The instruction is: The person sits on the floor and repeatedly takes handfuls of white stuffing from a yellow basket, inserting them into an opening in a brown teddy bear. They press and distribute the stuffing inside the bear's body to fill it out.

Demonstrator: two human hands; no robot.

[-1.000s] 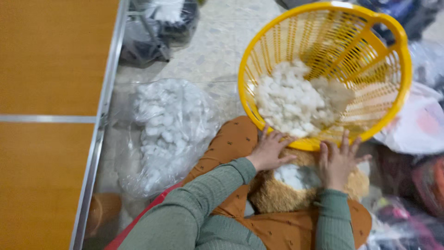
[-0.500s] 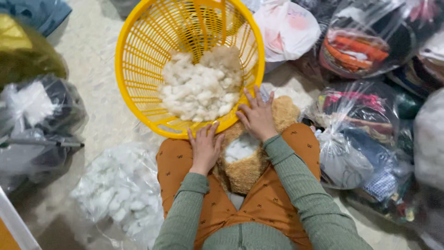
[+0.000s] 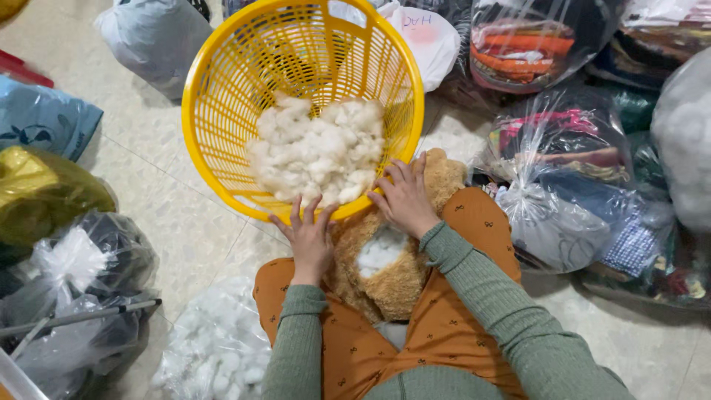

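In the head view, a round yellow plastic basket point(image 3: 222, 111) with slatted walls is seen tilted toward the person, its lower rim resting against the lap. A heap of white stuffing point(image 3: 318, 152) lies inside it, gathered against the lower wall. The left hand point(image 3: 309, 235) is laid flat on the basket's near rim, its fingers point(image 3: 296, 215) spread and released, the tips reaching over the rim toward the stuffing; nothing is grasped by it. The right hand point(image 3: 406, 196) is placed on the rim just to the right, its fingers point(image 3: 391, 176) also spread and loose, touching the rim and the edge of the heap, with nothing clenched.

Between the two hands and just under them, a tan plush toy point(image 3: 385, 278) is held on the lap, between the orange-trousered knees; an opening in it shows white filling point(image 3: 379, 250). Both forearms are covered by green ribbed sleeves point(image 3: 481, 296).

The floor point(image 3: 170, 215) is tiled and pale. At its left side, dark and clear plastic bags point(image 3: 67, 289) are piled, with a blue bag point(image 3: 41, 118) beyond them. A clear bag of white stuffing point(image 3: 215, 348) lies on the floor beside the left knee. At the right side, clear bags of coloured cloth point(image 3: 563, 170) are stacked close together, just beside the right knee.
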